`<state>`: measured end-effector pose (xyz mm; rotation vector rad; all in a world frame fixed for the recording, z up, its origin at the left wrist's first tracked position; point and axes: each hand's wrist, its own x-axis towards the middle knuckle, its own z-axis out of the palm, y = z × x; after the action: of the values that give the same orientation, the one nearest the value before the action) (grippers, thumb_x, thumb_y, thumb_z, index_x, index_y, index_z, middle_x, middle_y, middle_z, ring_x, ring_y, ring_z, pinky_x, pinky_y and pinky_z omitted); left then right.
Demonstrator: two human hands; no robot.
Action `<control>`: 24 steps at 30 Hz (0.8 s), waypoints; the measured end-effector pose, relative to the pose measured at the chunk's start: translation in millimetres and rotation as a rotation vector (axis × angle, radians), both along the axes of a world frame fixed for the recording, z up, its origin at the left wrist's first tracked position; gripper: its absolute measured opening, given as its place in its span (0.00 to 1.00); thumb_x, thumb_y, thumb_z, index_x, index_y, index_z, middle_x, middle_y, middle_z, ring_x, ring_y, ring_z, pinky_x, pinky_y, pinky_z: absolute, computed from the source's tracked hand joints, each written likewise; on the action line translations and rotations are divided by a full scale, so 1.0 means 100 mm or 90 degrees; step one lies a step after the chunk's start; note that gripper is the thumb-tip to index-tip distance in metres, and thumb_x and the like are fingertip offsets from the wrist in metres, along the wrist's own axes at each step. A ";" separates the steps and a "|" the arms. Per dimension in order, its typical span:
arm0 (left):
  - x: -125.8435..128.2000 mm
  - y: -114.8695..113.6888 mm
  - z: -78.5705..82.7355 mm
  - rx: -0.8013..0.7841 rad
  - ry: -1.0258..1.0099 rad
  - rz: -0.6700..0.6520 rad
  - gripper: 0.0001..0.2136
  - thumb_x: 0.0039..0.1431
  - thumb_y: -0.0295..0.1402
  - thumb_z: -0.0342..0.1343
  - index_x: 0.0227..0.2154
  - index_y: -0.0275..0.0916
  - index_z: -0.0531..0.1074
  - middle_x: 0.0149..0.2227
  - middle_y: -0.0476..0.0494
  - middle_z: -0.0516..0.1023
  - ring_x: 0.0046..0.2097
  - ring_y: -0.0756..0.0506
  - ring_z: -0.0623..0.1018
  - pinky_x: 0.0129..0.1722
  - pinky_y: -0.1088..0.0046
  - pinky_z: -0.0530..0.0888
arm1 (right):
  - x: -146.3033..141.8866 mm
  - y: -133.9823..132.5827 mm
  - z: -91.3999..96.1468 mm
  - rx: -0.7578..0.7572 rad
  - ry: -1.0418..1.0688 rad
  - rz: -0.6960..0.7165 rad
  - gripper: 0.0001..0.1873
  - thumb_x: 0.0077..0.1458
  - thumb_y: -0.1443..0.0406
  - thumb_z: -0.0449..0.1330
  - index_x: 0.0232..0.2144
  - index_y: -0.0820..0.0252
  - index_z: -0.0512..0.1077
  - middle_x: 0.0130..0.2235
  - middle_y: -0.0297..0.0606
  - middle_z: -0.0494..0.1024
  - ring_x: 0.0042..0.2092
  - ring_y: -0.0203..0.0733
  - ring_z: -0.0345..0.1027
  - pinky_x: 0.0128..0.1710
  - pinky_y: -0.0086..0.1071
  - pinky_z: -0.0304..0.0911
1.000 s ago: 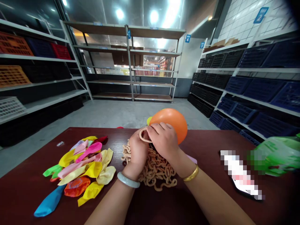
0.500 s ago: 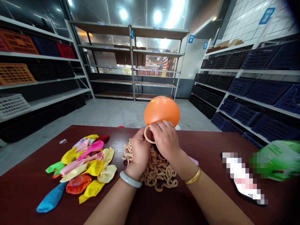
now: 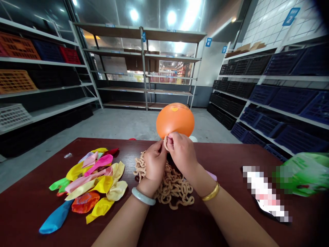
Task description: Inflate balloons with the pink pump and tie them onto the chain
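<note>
An inflated orange balloon [image 3: 175, 121] with a yellow patch on top stands just beyond my hands. My left hand [image 3: 155, 161] is closed with its fingertips pinched at the base of the balloon, where the neck is mostly hidden. Between thumb and fingers, my right hand [image 3: 183, 151] pinches a beige ring-shaped band [image 3: 166, 144] close against the left fingertips. Under both hands lies a tangled pile of similar beige bands [image 3: 173, 188], partly covered by my left hand and wrist.
Several limp balloons [image 3: 92, 181] in many colours lie on the dark red table [image 3: 210, 219] to the left. To the right are a blurred phone-like object [image 3: 266, 193] and a green plastic package [image 3: 305, 175]. Shelves with crates [image 3: 288, 99] line the room.
My right hand has turned and drawn its fingers in to a pinch. The beige band now shows edge-on at the balloon's base, and the balloon has shifted slightly left and rotated.
</note>
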<state>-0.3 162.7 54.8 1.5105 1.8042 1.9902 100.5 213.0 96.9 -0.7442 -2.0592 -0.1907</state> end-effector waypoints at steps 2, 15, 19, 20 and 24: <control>0.00 -0.01 0.01 0.000 0.009 -0.007 0.12 0.63 0.39 0.55 0.40 0.39 0.81 0.36 0.42 0.82 0.38 0.43 0.80 0.38 0.70 0.73 | 0.02 0.01 0.01 0.006 -0.003 0.019 0.10 0.64 0.68 0.52 0.32 0.60 0.70 0.30 0.40 0.75 0.33 0.45 0.66 0.33 0.36 0.56; 0.00 -0.02 0.05 0.033 -0.089 -0.006 0.11 0.62 0.37 0.56 0.41 0.39 0.81 0.39 0.44 0.83 0.39 0.45 0.79 0.40 0.72 0.73 | 0.05 -0.03 0.06 -0.044 0.036 0.141 0.11 0.64 0.70 0.54 0.34 0.58 0.77 0.38 0.40 0.78 0.42 0.46 0.68 0.44 0.37 0.63; 0.04 -0.02 0.07 0.018 -0.115 -0.029 0.11 0.62 0.37 0.57 0.40 0.38 0.81 0.37 0.45 0.82 0.39 0.45 0.79 0.39 0.73 0.73 | 0.01 -0.06 0.02 -0.051 0.099 0.111 0.09 0.64 0.68 0.54 0.38 0.60 0.75 0.40 0.42 0.77 0.44 0.47 0.67 0.48 0.39 0.63; 0.05 -0.02 0.07 0.015 -0.123 -0.036 0.11 0.62 0.37 0.57 0.39 0.38 0.81 0.36 0.45 0.82 0.38 0.45 0.79 0.38 0.73 0.73 | 0.00 -0.06 0.01 -0.061 0.103 0.109 0.09 0.64 0.69 0.54 0.38 0.60 0.75 0.40 0.42 0.77 0.44 0.47 0.67 0.48 0.39 0.63; 0.04 -0.02 0.08 0.017 -0.149 -0.064 0.12 0.61 0.38 0.56 0.41 0.38 0.81 0.38 0.44 0.83 0.40 0.44 0.79 0.41 0.72 0.73 | -0.04 -0.10 0.00 -0.109 0.060 0.064 0.11 0.65 0.69 0.50 0.36 0.59 0.72 0.40 0.44 0.74 0.44 0.48 0.65 0.46 0.39 0.62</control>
<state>3.6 161.1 62.5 1.2833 1.5859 2.0513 96.9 202.9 96.6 -0.7372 -2.0340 0.0777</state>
